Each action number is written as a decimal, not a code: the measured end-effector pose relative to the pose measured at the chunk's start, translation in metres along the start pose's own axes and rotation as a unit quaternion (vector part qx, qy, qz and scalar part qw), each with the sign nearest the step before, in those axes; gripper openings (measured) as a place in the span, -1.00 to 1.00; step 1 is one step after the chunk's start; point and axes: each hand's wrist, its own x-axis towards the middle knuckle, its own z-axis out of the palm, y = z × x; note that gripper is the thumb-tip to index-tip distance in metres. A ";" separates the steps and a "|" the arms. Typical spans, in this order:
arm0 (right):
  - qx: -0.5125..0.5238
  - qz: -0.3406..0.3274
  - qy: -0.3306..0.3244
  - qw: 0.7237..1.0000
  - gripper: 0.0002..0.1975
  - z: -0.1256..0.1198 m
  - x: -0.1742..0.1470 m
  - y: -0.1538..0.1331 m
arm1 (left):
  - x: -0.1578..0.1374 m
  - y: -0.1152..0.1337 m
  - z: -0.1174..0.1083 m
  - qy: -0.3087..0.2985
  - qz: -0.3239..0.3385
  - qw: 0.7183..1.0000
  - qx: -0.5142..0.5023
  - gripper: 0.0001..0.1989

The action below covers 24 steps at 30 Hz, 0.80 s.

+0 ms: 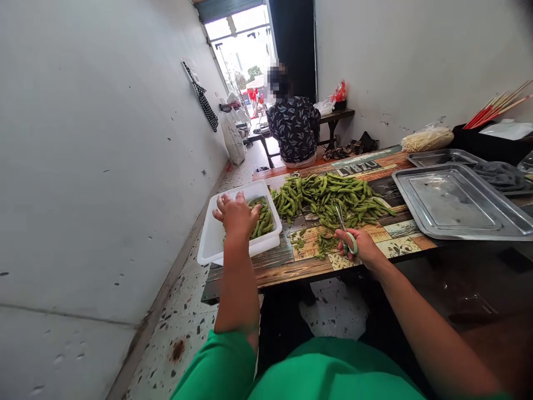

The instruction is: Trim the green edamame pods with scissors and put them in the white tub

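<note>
My left hand (237, 215) is over the white plastic tub (211, 236) with its fingers spread. Green bean pods (263, 223) lie in the tub, partly hidden behind that hand. In my right hand (358, 244) is a pair of scissors (340, 216), fingers wrapped round the pale green handles and the blades pointing away from me. A large heap of edamame pods (333, 191) spreads over the patterned table just beyond the scissors. Small trimmed bits (325, 243) lie on the near part of the table, left of my right hand.
Metal trays (462, 203) stand on the right of the table (275, 272), near a bag of pale sticks (428, 138) and a black box with red-tipped skewers (493, 139). Another person (293, 130) sits beyond the table, back towards me. A white wall (104, 139) runs along the left.
</note>
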 end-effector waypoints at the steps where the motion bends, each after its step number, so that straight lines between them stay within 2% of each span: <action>1: 0.003 0.001 -0.001 1.000 -0.52 0.000 0.000 0.000 | -0.003 0.004 0.002 -0.004 0.013 1.000 0.018 -0.60; 3: 0.004 0.003 -0.003 1.000 -0.52 -0.001 0.000 0.001 | -0.019 0.023 0.013 -0.036 0.076 0.996 0.011 -0.68; 4: 0.002 0.004 -0.004 1.000 -0.53 -0.001 0.000 0.001 | -0.030 0.034 0.022 -0.091 0.137 0.986 -0.005 -0.72; 6: -0.005 0.000 -0.005 1.000 -0.54 -0.002 0.000 0.000 | -0.052 0.058 0.043 -0.245 0.244 0.938 -0.007 -0.69; 8: -0.014 -0.007 -0.006 1.000 -0.55 -0.002 -0.002 -0.001 | -0.067 0.076 0.066 -0.314 0.274 0.908 0.034 -0.67; 12: -0.034 -0.017 -0.018 0.999 -0.58 -0.002 -0.005 -0.004 | -0.064 0.086 0.100 -0.396 0.272 0.876 0.048 -0.72; 17: -0.034 -0.017 -0.029 0.999 -0.59 -0.002 -0.006 -0.006 | -0.046 0.073 0.123 -0.456 0.277 0.842 -0.084 -0.72; 20: -0.036 -0.019 -0.030 0.999 -0.59 -0.001 -0.005 -0.006 | -0.047 0.067 0.136 -0.449 0.240 0.842 -0.180 -0.74; 22: -0.040 -0.015 -0.032 0.999 -0.58 0.000 -0.005 -0.007 | -0.050 0.065 0.143 -0.421 0.167 0.857 -0.245 -0.79; 24: -0.045 -0.007 -0.034 0.998 -0.57 0.000 -0.005 -0.007 | -0.052 0.065 0.149 -0.379 0.097 0.859 -0.329 -0.82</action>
